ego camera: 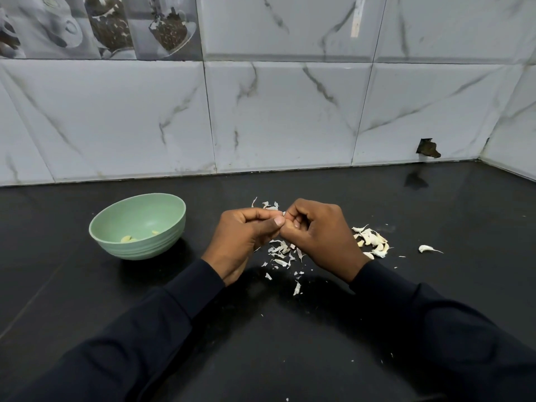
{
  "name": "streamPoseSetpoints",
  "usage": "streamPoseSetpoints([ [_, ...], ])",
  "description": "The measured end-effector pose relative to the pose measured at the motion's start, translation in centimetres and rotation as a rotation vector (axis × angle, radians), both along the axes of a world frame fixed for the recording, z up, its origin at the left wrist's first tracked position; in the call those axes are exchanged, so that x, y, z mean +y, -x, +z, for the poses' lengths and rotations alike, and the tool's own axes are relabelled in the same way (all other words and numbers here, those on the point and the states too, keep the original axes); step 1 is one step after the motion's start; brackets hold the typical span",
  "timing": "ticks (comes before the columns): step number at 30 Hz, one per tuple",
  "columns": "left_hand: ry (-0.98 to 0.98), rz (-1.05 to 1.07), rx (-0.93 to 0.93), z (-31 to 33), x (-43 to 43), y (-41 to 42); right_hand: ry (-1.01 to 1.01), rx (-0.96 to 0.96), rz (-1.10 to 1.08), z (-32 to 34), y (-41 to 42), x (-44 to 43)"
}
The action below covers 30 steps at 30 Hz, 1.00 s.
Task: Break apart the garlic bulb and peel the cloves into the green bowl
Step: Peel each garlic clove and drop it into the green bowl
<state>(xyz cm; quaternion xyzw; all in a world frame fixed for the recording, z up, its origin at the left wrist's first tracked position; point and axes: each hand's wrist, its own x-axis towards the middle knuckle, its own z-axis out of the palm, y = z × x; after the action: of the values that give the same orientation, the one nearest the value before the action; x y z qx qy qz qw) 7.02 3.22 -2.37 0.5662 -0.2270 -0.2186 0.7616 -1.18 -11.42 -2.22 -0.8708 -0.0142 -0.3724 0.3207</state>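
Listing hazards first, then position; head view, the only one.

**Hazard 1.** The held clove [283,213] could slip out of the pinch. Likely cause: it is small and gripped only at the tips. A hard tug on the skin could flick it onto the black worktop [435,204], among the loose skins [280,253] scattered below the hands at centre frame.

**Hazard 2.** Skin flakes could travel into the green bowl [100,219], left of centre, where a few peeled cloves [127,238] lie. Likely cause: papery scraps cling to fingers.

**Hazard 3.** A wrist or dark sleeve could sweep the unpeeled cloves [372,242], heaped just right of the right hand [319,236]. One stray clove [426,249] lies apart from the heap, further right.

**Hazard 4.** A toss could miss the rim, since the bowl stands well apart from both hands.

**Position.**
- The left hand [246,230] and right hand meet fingertip to fingertip at centre frame, above the worktop.
- Both sets of fingers [279,221] are curled in and pinching.
- The held clove sits at that meeting point, between the left thumb and the right fingertips. Only a pale sliver shows at the top of the pinch, and the rest is hidden.
- Whether the right fingers grip the clove itself or only its skin cannot be told.
- No whole garlic bulb is in sight.
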Motion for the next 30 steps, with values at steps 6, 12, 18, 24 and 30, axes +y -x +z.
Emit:
streamPoseSetpoints([
  [6,-0.028,-0.033,-0.053,0.2,0.3,-0.5,-0.072,-0.039,0.018,0.4,0.1,0.3],
  [12,0.006,-0.051,-0.109,0.6,0.4,-0.5,-0.162,-0.042,0.014,1.0,0.5,0.0],
  [18,0.021,-0.103,-0.131,0.7,0.8,-0.3,-0.203,-0.03,-0.052,1.5,0.6,-0.8],
  [24,-0.006,-0.09,-0.151,0.6,1.2,-0.6,-0.191,0.234,-0.134,1.4,0.6,-2.5],
  [30,-0.114,-0.009,-0.352,0.3,1.1,-0.8,-0.114,0.395,0.02,1.1,0.6,-2.4],
])
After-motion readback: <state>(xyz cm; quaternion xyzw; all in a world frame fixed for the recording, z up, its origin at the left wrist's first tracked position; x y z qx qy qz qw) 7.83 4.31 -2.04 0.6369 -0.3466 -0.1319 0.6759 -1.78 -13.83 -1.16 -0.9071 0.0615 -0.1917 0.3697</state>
